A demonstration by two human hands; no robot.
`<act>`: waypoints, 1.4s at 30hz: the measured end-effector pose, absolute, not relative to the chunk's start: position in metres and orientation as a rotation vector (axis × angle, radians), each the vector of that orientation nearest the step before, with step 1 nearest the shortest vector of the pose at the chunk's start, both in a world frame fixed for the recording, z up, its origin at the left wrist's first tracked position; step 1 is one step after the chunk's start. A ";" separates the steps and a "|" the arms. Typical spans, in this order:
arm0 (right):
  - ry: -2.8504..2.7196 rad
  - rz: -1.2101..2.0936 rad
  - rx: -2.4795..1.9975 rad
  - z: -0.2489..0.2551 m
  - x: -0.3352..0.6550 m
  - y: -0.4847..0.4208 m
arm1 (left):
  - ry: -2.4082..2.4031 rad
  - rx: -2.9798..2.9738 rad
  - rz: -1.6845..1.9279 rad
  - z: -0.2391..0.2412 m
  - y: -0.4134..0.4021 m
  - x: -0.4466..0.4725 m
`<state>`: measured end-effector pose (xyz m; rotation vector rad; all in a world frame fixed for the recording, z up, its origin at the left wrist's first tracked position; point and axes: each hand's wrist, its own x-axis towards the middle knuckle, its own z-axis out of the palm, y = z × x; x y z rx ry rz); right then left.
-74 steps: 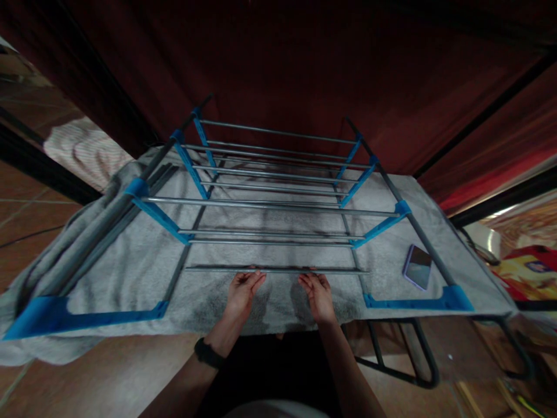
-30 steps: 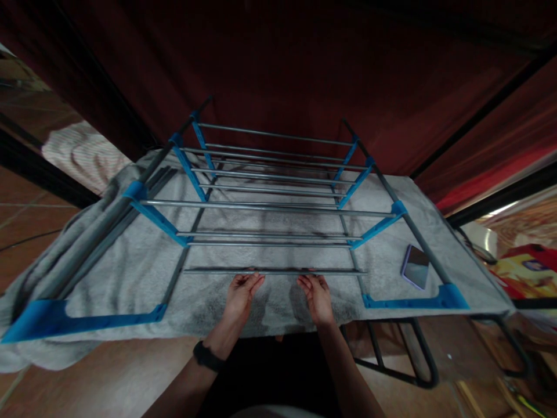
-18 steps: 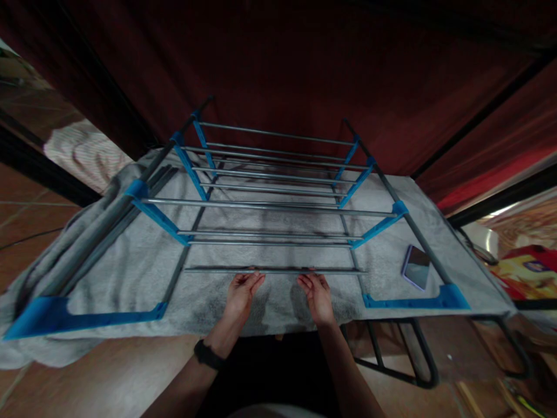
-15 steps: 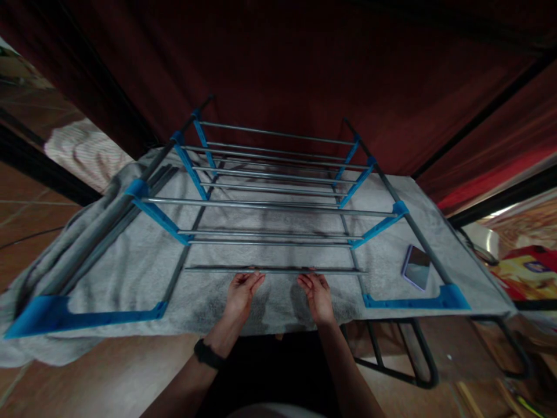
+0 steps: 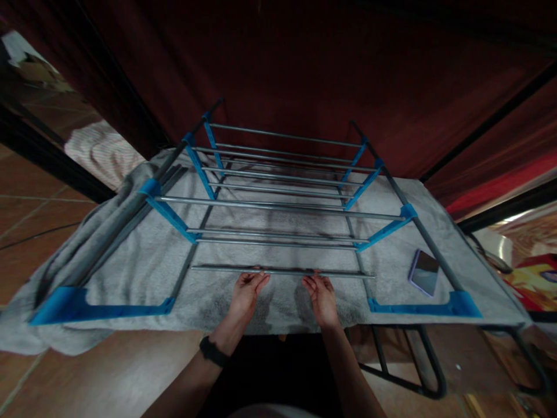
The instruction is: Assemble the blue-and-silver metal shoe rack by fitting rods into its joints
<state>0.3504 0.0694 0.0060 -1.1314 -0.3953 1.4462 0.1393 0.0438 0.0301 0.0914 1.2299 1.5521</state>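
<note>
Head view: left hand and right hand lie flat and unclenched on the grey towel, fingertips touching a loose metal rod that lies crosswise just before the rack; nothing is grasped. Judged step: squaring the rod. Fitting it would call for a firm grasp and both ends aligned with the blue brackets

Loose rod, rack rods: smooth shiny metal. Blue joints: matt plastic. Towel: grey terry cloth, rough. Phone, 3 o'clock: glossy.
</note>
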 end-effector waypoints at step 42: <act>-0.396 1.464 -1.100 0.006 0.353 0.070 | 1.173 -0.015 1.536 0.032 0.043 0.136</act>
